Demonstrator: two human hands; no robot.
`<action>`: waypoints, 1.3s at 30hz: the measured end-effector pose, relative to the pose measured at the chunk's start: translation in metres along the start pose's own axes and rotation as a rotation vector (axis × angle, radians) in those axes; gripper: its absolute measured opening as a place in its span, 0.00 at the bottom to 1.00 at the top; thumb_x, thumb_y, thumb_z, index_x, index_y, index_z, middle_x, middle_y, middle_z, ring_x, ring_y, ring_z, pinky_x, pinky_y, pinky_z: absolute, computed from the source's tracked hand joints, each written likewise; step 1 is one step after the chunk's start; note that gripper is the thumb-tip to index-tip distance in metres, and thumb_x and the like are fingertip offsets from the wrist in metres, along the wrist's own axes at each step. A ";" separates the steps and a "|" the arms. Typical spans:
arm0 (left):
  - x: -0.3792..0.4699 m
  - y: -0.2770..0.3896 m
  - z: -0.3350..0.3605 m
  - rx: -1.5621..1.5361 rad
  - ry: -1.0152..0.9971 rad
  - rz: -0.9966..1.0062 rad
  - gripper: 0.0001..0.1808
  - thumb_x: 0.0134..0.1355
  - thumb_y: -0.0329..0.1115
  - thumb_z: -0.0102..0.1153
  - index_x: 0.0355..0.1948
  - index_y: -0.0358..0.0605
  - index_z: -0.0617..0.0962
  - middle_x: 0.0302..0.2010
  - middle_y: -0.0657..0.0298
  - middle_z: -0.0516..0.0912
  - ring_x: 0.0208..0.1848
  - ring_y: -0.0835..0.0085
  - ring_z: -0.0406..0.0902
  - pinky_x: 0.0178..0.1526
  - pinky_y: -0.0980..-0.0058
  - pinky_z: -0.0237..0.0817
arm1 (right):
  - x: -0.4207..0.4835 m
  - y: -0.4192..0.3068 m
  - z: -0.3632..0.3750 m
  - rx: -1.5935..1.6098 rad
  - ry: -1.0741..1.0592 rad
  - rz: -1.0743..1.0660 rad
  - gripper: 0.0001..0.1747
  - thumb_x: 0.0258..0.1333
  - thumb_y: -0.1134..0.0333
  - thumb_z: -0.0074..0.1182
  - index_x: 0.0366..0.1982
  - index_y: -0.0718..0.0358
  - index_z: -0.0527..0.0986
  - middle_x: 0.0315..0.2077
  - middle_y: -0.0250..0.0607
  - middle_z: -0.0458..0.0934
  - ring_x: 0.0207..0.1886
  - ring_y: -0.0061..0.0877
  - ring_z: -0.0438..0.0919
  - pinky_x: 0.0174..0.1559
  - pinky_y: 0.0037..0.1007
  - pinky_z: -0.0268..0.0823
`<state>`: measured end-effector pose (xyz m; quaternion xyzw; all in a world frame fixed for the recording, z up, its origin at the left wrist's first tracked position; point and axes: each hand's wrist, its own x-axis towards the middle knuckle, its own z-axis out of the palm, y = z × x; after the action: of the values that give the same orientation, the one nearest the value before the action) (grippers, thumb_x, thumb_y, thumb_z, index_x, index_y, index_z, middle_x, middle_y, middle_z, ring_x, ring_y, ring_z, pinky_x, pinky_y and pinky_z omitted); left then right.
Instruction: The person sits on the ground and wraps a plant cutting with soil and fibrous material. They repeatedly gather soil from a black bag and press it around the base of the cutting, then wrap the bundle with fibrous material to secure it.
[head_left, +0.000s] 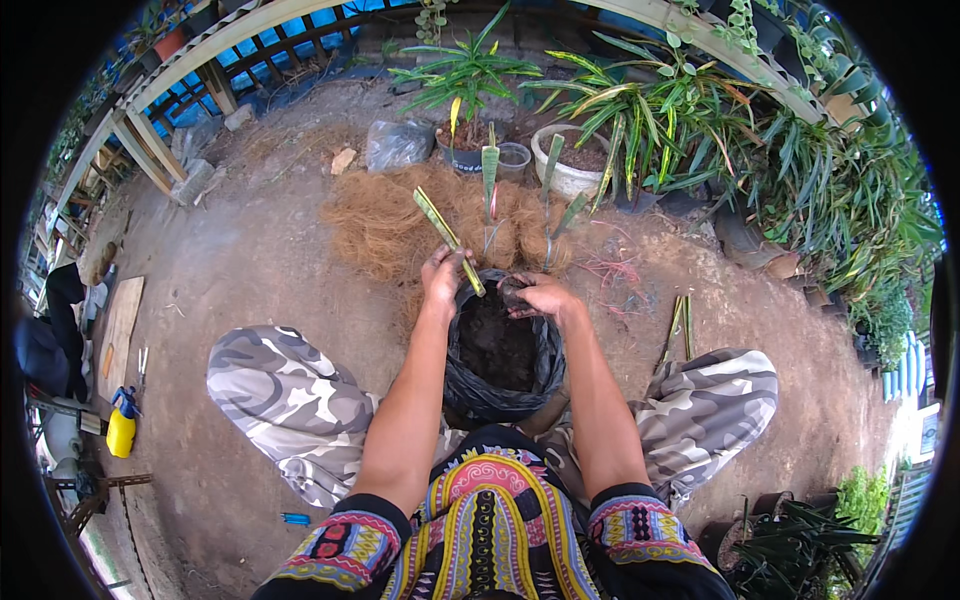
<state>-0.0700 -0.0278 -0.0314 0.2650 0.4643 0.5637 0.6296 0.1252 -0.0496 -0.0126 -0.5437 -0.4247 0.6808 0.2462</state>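
My left hand grips a yellow-edged snake plant leaf cutting, which slants up to the left above the bag's rim. In my right hand is a clump of dark soil, held over the right side of the bag. Between my legs stands a black plastic bag with dark soil inside. Just beyond it, coconut fibre balls tied with string have upright snake plant leaf pieces set in them. A heap of loose coconut fibre lies to their left.
Pink string and more leaf cuttings lie on the ground at right. A potted plant, a white pot and a clear plastic bag stand behind. At left are a yellow spray bottle, scissors and a wooden board.
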 end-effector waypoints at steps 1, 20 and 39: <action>-0.001 0.001 0.001 -0.001 0.000 0.002 0.18 0.64 0.34 0.55 0.54 0.43 0.72 0.40 0.63 0.82 0.42 0.73 0.79 0.46 0.72 0.69 | 0.002 0.008 0.001 0.053 -0.010 -0.018 0.15 0.59 0.72 0.52 0.48 0.64 0.74 0.35 0.38 0.80 0.31 0.26 0.80 0.37 0.27 0.79; -0.010 0.001 0.010 -0.006 -0.019 0.040 0.09 0.64 0.32 0.55 0.43 0.42 0.75 0.35 0.64 0.82 0.35 0.74 0.79 0.39 0.75 0.70 | 0.022 0.079 0.031 0.346 0.280 -0.059 0.16 0.56 0.76 0.52 0.47 0.68 0.68 0.32 0.48 0.82 0.27 0.31 0.82 0.29 0.30 0.77; -0.005 -0.005 0.006 0.050 -0.052 0.020 0.16 0.64 0.33 0.55 0.52 0.42 0.73 0.38 0.62 0.82 0.40 0.71 0.81 0.44 0.73 0.71 | 0.019 0.071 0.026 0.613 0.240 0.029 0.09 0.60 0.69 0.52 0.42 0.61 0.74 0.31 0.39 0.81 0.31 0.28 0.81 0.33 0.28 0.77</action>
<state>-0.0620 -0.0330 -0.0313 0.2999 0.4591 0.5513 0.6288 0.1035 -0.0792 -0.0818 -0.5265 -0.1602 0.7113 0.4371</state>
